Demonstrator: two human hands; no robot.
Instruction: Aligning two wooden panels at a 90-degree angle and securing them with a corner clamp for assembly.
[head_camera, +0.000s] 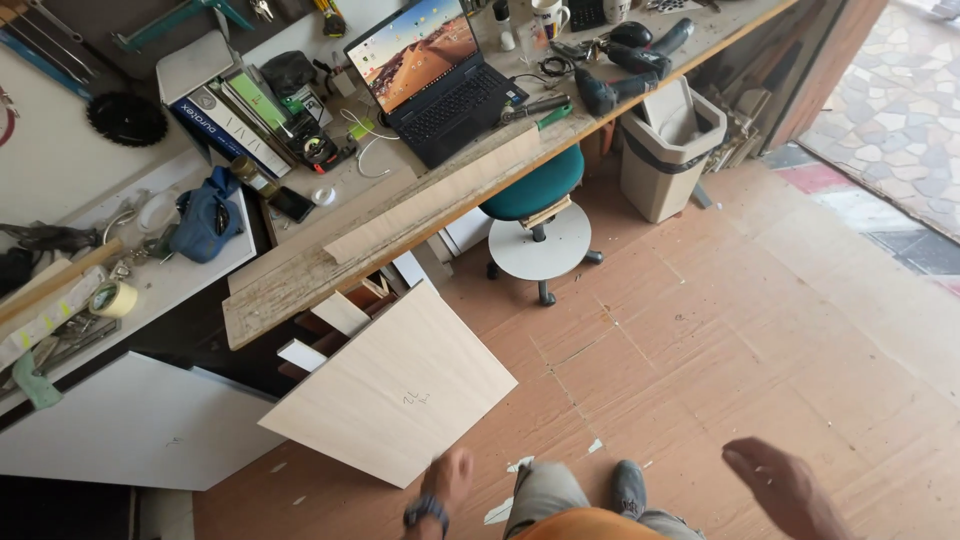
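Both my hands are empty: my left hand (447, 478) hangs loosely curled just beside the pale wood panel (392, 385), and my right hand (782, 484) is spread open over the floor (720, 300). That 1 panel leans against the workbench (300, 280), unheld, so lifting or carrying it looks not yet begun.

Seen from above, at the near edge of the scene, the person wears an orange top (588, 524), of which only a rounded patch shows. Below it come grey-beige trousers (545, 495), loose and creased at the knee. One dark grey shoe (628, 488) with a rounded toe shows just right of the trouser leg. The left hand (449, 477) is bare and blurred; on its wrist sits a dark watch (425, 510) with a wide dark strap. The right hand (780, 484) is also bare, with no ring, glove or band to be seen. Both forearms are uncovered, so no sleeve reaches the wrists.
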